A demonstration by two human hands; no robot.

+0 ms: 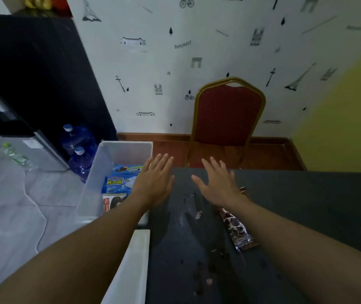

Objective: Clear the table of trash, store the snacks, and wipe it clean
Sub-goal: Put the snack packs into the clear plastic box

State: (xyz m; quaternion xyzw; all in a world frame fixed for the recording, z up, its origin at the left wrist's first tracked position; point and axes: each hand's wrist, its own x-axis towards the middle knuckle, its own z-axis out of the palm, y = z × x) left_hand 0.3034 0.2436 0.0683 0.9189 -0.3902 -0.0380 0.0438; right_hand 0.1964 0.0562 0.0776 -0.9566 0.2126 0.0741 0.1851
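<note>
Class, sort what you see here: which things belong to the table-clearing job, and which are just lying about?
Job: table, brown wrapper, crumbs, plastic box, snack packets.
Lying about: red chair, water jugs, water cooler, small green-capped bottle.

Both hands flat, fingers straight, palms down, holding nothing: left hand [153, 183] over table [307, 205] edge beside clear bin [100, 172] with snack packs [118, 183]. Right hand [218, 185] above table; brown wrapper [237, 231] under right wrist. Crumbs [203, 275] between the forearms. Red chair [228, 115] beyond the hands.
</note>
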